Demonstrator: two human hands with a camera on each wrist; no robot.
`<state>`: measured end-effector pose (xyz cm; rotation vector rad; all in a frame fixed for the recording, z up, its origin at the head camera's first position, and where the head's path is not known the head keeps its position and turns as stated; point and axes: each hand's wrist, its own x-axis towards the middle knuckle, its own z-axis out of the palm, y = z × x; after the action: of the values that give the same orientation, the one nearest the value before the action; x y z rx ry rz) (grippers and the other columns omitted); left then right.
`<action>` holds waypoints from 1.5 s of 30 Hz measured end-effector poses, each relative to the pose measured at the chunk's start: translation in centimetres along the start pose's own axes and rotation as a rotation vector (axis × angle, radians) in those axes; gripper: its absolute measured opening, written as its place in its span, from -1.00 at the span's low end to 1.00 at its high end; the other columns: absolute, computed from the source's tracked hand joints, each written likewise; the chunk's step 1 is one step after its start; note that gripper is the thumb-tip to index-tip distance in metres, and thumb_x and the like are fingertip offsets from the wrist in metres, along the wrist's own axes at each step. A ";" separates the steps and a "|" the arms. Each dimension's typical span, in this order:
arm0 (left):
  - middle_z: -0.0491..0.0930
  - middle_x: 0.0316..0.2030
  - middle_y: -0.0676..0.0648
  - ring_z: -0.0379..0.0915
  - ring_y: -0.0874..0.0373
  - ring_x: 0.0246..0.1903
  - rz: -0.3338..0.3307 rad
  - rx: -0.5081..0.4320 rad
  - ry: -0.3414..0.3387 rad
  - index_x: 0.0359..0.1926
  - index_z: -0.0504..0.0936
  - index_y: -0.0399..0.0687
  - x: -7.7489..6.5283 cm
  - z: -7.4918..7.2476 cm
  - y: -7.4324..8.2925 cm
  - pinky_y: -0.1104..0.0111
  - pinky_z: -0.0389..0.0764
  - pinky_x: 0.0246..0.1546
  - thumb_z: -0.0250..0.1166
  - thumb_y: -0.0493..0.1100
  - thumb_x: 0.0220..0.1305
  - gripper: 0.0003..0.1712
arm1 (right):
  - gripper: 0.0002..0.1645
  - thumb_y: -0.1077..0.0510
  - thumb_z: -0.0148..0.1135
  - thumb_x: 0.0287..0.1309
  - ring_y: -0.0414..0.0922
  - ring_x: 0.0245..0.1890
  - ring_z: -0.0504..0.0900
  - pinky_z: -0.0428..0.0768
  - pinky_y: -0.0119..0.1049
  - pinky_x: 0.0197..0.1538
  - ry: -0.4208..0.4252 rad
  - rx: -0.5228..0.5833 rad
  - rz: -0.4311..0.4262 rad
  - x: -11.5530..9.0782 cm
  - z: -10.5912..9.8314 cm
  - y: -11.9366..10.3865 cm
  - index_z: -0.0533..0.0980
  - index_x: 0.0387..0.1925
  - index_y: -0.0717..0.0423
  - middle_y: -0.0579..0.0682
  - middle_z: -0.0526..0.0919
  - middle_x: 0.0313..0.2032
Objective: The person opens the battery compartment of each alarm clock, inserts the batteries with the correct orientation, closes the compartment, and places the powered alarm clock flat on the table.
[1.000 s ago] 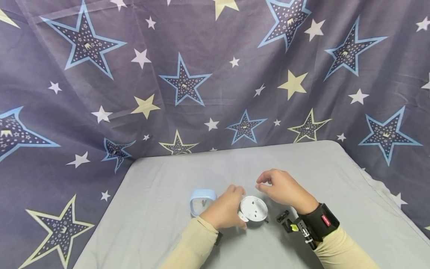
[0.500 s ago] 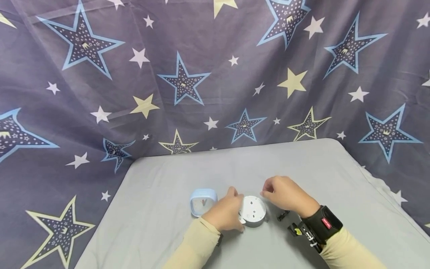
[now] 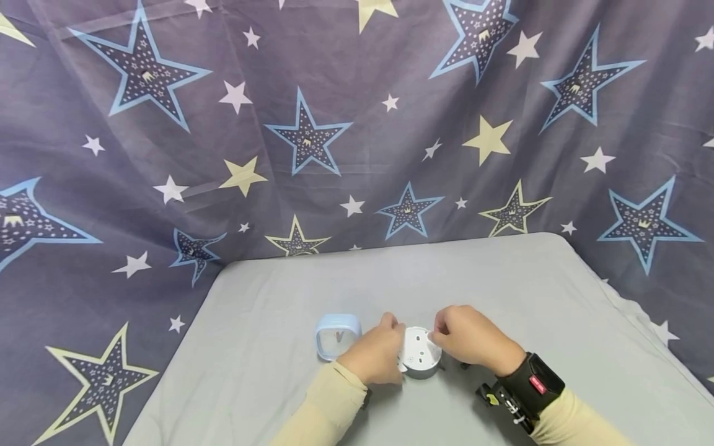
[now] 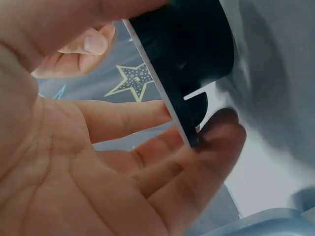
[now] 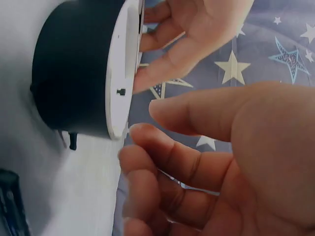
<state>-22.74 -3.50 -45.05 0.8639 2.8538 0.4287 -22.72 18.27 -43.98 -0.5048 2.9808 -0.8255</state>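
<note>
In the head view, a round dark case with a white, holed back plate faces upward mid-table. My left hand grips its left side. The left wrist view shows fingers against a thin projecting tab of the case. My right hand hovers at the plate's right edge, overlapping it in the head view. In the right wrist view its thumb and loosely curled fingers are apart, with nothing visible between them. A small black peg sticks out of the case's side.
A light blue square clock with visible hands stands left of my left hand. Beside the case lies a small black cylindrical object. A wrist strap with attached gear sits on the right wrist. A star-patterned curtain hangs behind the table.
My right hand has come down and toward me, from beyond the case to the plate's right edge. The case has tilted slightly under my left hand, which keeps its grip.
</note>
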 end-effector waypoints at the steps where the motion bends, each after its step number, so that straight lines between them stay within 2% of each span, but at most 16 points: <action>1: 0.47 0.13 -0.18 0.61 0.10 -0.15 0.004 0.010 -0.001 0.33 0.47 -0.34 0.0 0.0 0.0 0.35 0.69 -0.05 0.74 -0.10 -0.38 0.14 | -0.69 0.08 0.37 0.19 -0.23 -0.63 0.47 0.45 -0.29 -0.47 -0.001 -0.001 0.002 0.0 0.1 -0.2 0.50 -0.63 -0.14 -0.23 0.51 -0.64; 5: 0.52 0.10 -0.16 0.56 0.15 -0.18 0.017 0.041 0.015 0.35 0.45 -0.34 0.0 -0.1 -0.2 0.34 0.66 -0.08 0.72 0.19 -0.27 0.20 | -0.68 0.07 0.39 0.17 -0.23 -0.63 0.46 0.44 -0.29 -0.49 0.004 -0.022 0.008 -0.1 0.3 -0.6 0.50 -0.64 -0.14 -0.23 0.51 -0.65; 7: 0.54 0.02 -0.12 0.51 0.20 -0.25 0.023 0.046 0.027 0.28 0.51 -0.30 0.0 -0.1 -0.3 0.37 0.62 -0.16 0.68 0.25 -0.21 0.11 | -0.67 0.06 0.40 0.17 -0.23 -0.63 0.45 0.43 -0.29 -0.49 0.007 -0.033 0.006 0.0 0.4 -0.7 0.50 -0.66 -0.14 -0.23 0.50 -0.65; 10: 0.56 -0.03 -0.07 0.48 0.23 -0.28 0.022 0.054 0.037 0.18 0.59 -0.24 0.1 -0.1 -0.4 0.40 0.58 -0.22 0.68 0.20 -0.18 -0.05 | -0.65 0.05 0.40 0.17 -0.22 -0.63 0.44 0.42 -0.28 -0.50 0.007 -0.046 0.006 0.1 0.5 -0.8 0.51 -0.68 -0.16 -0.24 0.50 -0.66; 13: 0.55 -0.05 -0.04 0.47 0.24 -0.30 0.020 0.082 0.044 0.15 0.62 -0.20 0.1 0.0 -0.4 0.40 0.57 -0.24 0.67 0.18 -0.16 -0.11 | -0.63 0.05 0.40 0.16 -0.21 -0.64 0.43 0.40 -0.28 -0.51 0.008 -0.060 0.008 0.1 0.7 -0.9 0.51 -0.71 -0.17 -0.23 0.49 -0.68; 28: 0.58 -0.11 0.01 0.46 0.23 -0.41 0.009 0.152 0.079 0.09 0.67 -0.10 0.2 0.4 0.0 0.38 0.54 -0.38 0.69 0.23 -0.22 -0.14 | -0.58 0.00 0.40 0.14 -0.19 -0.67 0.38 0.35 -0.26 -0.56 0.068 -0.180 0.023 -0.5 1.3 -1.7 0.43 -0.74 -0.16 -0.23 0.44 -0.71; 36: 0.57 -0.13 0.02 0.46 0.23 -0.43 -0.011 0.158 0.064 0.09 0.68 -0.09 0.0 0.5 0.3 0.38 0.55 -0.39 0.70 0.23 -0.25 -0.13 | -0.55 -0.06 0.40 0.12 -0.20 -0.69 0.38 0.32 -0.26 -0.60 0.069 -0.178 0.056 -0.8 1.8 -2.0 0.42 -0.78 -0.19 -0.24 0.43 -0.73; 45: 0.56 -0.15 0.02 0.44 0.22 -0.45 -0.013 0.165 0.075 0.06 0.69 -0.09 -0.1 0.4 0.4 0.39 0.54 -0.42 0.70 0.23 -0.27 -0.15 | -0.48 -0.09 0.37 0.13 -0.15 -0.72 0.35 0.27 -0.22 -0.66 0.137 -0.269 0.093 -1.0 2.6 -2.6 0.34 -0.81 -0.15 -0.17 0.40 -0.74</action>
<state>-22.41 -3.17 -45.28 0.8728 2.9956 0.2315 -20.74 15.13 -45.02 -0.3211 3.2325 -0.4719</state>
